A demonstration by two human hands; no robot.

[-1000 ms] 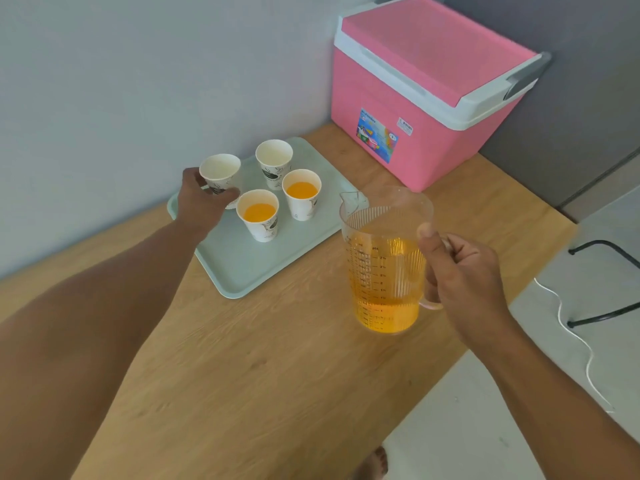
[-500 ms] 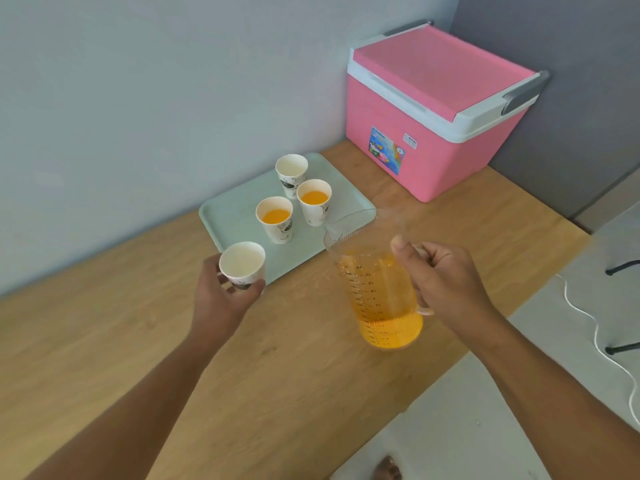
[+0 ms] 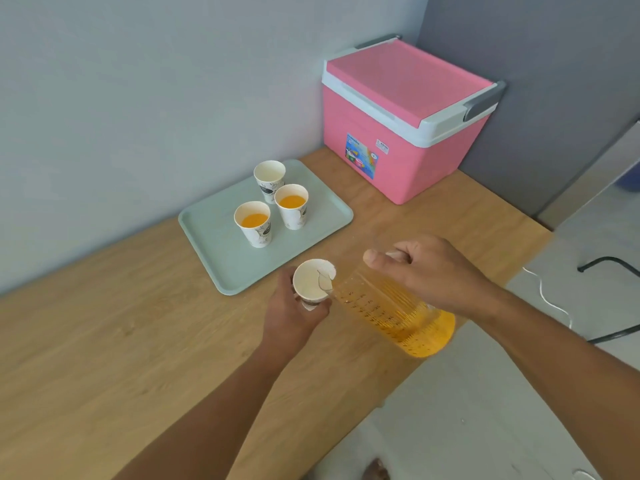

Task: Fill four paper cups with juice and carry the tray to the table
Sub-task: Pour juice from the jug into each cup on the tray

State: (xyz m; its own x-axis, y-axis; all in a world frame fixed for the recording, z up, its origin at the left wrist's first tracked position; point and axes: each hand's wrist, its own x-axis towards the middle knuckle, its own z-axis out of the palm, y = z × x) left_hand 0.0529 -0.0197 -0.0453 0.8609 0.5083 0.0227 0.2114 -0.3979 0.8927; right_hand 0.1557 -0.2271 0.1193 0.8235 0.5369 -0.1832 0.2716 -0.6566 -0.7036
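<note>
Above the wooden counter (image 3: 145, 344), just in front of the tray's near edge, an empty paper cup (image 3: 311, 283) is held in the left hand (image 3: 293, 315), the fingers wrapped around its lower wall. The cup is kept off the tray and roughly upright. Beside it, a clear measuring jug (image 3: 391, 311) is gripped by the right hand (image 3: 431, 271) — the fingers are clenched around the handle and the thumb is laid forward along the top. The jug is tipped steeply toward the cup, so that its spout is brought over the cup's rim, and orange juice is seen lying along the lowered side of the jug. Whether any juice has reached the inside of the cup cannot be told; the inside looks white.

On the pale green tray (image 3: 214, 244), which is set flat on the counter against the wall, three more cups are stood close together. Two of them — the left filled cup (image 3: 253, 225) and the right filled cup (image 3: 292, 206) — are filled with juice to a little below the rim. The back cup (image 3: 270, 180), just behind them, is shown empty.

At the far end of the counter, in the corner, a pink cooler box (image 3: 401, 123) is placed with its lid closed, well apart from the tray.
</note>
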